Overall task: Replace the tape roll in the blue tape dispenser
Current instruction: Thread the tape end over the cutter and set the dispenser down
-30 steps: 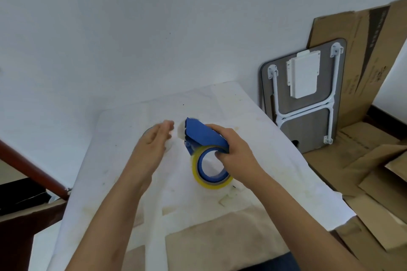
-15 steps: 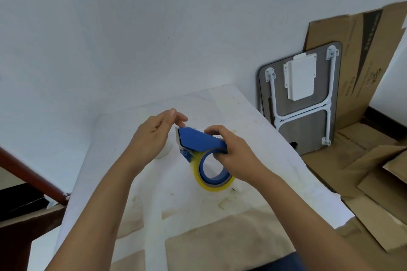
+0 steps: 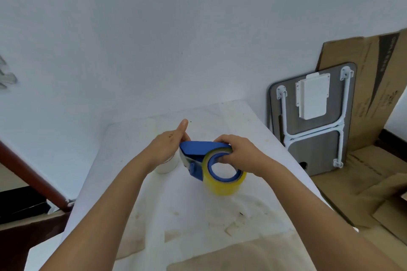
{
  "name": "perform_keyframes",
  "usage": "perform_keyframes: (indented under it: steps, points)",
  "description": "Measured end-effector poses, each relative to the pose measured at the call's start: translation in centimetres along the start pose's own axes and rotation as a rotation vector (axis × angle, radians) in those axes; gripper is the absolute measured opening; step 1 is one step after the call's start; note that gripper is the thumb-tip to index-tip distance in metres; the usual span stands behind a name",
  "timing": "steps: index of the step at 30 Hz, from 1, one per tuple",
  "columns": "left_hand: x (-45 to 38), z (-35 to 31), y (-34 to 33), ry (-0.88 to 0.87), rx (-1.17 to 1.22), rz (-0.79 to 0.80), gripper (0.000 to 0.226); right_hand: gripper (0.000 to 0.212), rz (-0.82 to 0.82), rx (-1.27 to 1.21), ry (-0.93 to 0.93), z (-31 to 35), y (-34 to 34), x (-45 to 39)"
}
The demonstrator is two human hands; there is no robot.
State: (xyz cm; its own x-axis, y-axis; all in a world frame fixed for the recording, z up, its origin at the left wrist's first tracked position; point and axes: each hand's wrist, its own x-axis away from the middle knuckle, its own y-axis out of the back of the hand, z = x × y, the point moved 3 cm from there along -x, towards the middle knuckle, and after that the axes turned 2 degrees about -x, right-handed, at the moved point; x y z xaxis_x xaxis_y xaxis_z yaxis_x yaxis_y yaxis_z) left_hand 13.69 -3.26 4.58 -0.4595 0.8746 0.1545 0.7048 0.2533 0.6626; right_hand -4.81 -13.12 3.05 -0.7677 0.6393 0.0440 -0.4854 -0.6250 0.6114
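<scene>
The blue tape dispenser [image 3: 199, 153] is held above the middle of the white-covered table [image 3: 253, 204]. A yellowish tape roll [image 3: 226, 187] sits on its blue hub at the near end. My right hand [image 3: 240, 153] grips the dispenser from the right, thumb over the top and fingers inside the hub. My left hand [image 3: 168, 145] touches the dispenser's far left end, at the cutter side, with the forefinger pointing up. A white roll-like object [image 3: 167, 166] lies on the table under my left hand, mostly hidden.
A folded grey table with white legs [image 3: 312, 125] leans on the wall at the right, with flattened cardboard [image 3: 374, 86] behind and on the floor. A dark red rail [image 3: 33, 174] runs along the left. A brown cardboard sheet [image 3: 242, 257] lies at the table's near edge.
My left hand has closed in from the left and now touches the dispenser's far end. My right hand has tilted the dispenser so the roll's face turns toward me.
</scene>
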Motion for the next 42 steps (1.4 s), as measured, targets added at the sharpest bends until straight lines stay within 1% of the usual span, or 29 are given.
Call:
perform_keyframes:
  steps: [5,9,12,18,21,23,26,28,32,35,39,42]
  points:
    - [-2.3,1.5,-1.1,0.064,0.061,0.028,0.073,0.032,0.009,0.061,-0.053,-1.0,0.4,-3.1]
    - [-4.0,1.8,-2.1,0.062,-0.019,0.003,0.074,0.032,-0.005,0.107,-0.051,-1.9,0.8,-5.1]
    - [-5.2,0.8,-2.4,0.035,-0.021,-0.057,0.072,0.032,-0.024,0.105,-0.039,-2.6,1.0,-6.1]
    - [-8.8,1.7,-3.0,0.086,-0.082,-0.107,0.072,0.034,-0.117,0.055,-0.057,-3.8,1.0,-7.5]
    - [-9.6,1.0,-3.1,0.075,-0.152,-0.138,0.062,0.035,-0.157,0.077,-0.067,-4.2,0.8,-8.3]
    - [-10.1,0.7,-3.4,0.084,-0.206,-0.134,0.06,0.036,-0.157,0.113,-0.082,-4.3,0.5,-8.7]
    - [-10.9,1.1,-3.9,0.108,-0.267,-0.106,0.065,0.038,-0.158,0.129,-0.115,-4.7,0.0,-8.9]
    - [-11.3,1.5,-4.2,0.097,-0.288,-0.118,0.064,0.037,-0.165,0.127,-0.125,-5.1,-0.3,-9.0]
    - [-11.9,2.1,-4.4,0.091,-0.268,-0.138,0.061,0.036,-0.121,0.186,-0.187,-5.6,-0.9,-9.4]
    - [-11.9,2.0,-4.6,0.093,-0.252,-0.131,0.061,0.04,-0.082,0.164,-0.163,-5.9,-1.0,-9.5]
    - [-11.8,2.0,-5.0,0.112,-0.273,-0.11,0.056,0.04,-0.08,0.19,-0.132,-6.2,-1.2,-9.4]
    - [-11.7,1.8,-5.1,0.099,-0.261,-0.116,0.059,0.043,-0.062,0.201,-0.149,-6.2,-1.3,-9.5]
